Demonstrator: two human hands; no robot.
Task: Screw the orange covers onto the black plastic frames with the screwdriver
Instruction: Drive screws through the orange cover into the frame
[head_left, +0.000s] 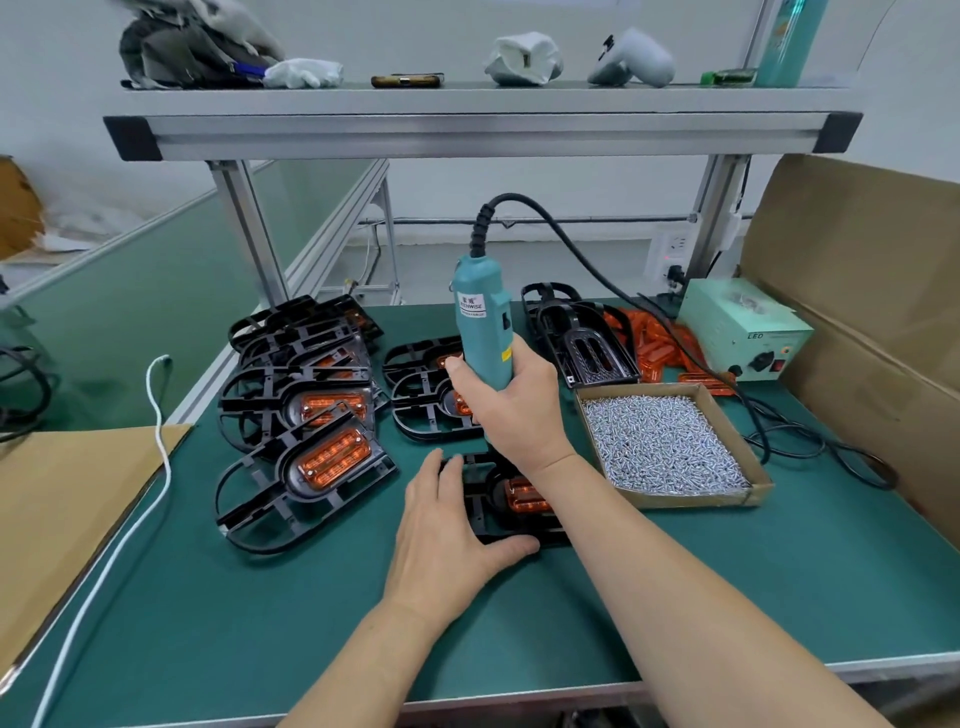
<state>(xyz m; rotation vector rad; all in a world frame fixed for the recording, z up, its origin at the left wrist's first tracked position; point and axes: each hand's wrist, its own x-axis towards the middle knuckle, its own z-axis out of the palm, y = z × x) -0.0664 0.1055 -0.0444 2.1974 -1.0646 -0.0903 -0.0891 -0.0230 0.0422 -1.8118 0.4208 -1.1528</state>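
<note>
We pin frame (479, 500) flat under left hand (447, 525), fingers straight; right hand (511, 402) grips screwdriver (480, 322) upright above its orange cover (524, 493), tip hidden behind wrist.

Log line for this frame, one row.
step: fastening cover | right hand: grips screwdriver upright | left hand: presses black frame | orange cover: in frame

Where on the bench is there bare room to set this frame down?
Bare mat lies along the front edge: left of the left hand, up to the white cord, and below the screw box. Farther back it is crowded with stacked frames and cables.
</note>
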